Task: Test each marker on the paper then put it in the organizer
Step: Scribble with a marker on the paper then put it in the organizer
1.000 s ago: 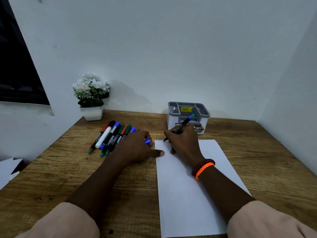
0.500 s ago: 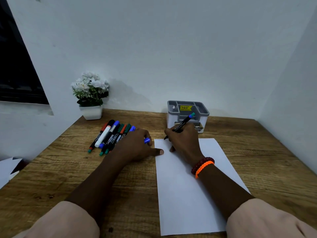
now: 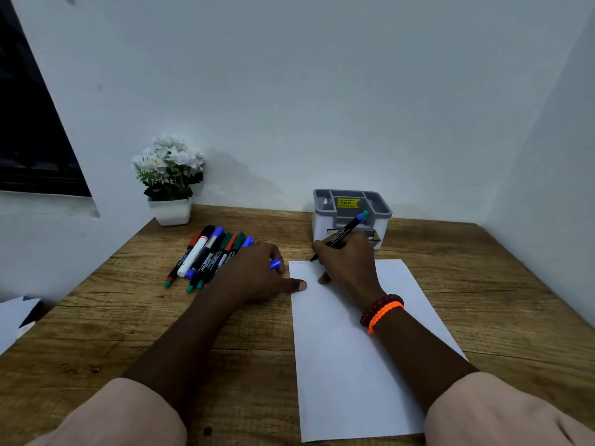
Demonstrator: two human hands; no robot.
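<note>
right hand (image 3: 346, 267) grips a black-barrelled marker (image 3: 343, 232) in a writing pinch, tip down at the top left corner of the paper (image 3: 360, 365). the barrel leans back and to the right, its blue-green end pointing toward the organizer (image 3: 351, 217). a faint row of short strokes shows along the paper's top edge, just left of the tip; too pale to tell the colour. likely the test scribble for this marker, started at the corner so the rest of the sheet stays free for the others.

left hand (image 3: 254, 275) lies beside the sheet, thumb stretched onto the paper's left edge, probably pinning it so it does not slide under the strokes. its other fingers curl round a blue cap (image 3: 275, 263), presumably this marker's, kept ready for recapping.

spare markers (image 3: 206, 255) lie in a loose row on the table (image 3: 96, 333) to the left, caps red, black, blue and green, touching or nearly so, partly hidden under the left hand. judging by the pile, most are yet to be tested.

organizer stands just behind the right hand, against the wall; the visible compartments look empty of markers, though the front ones are partly blocked by the held marker. a short reach for the drop once it is capped.

potted white flowers (image 3: 169, 178) sit at the far left corner. bead and orange bracelets (image 3: 381, 312) on the right wrist.
</note>
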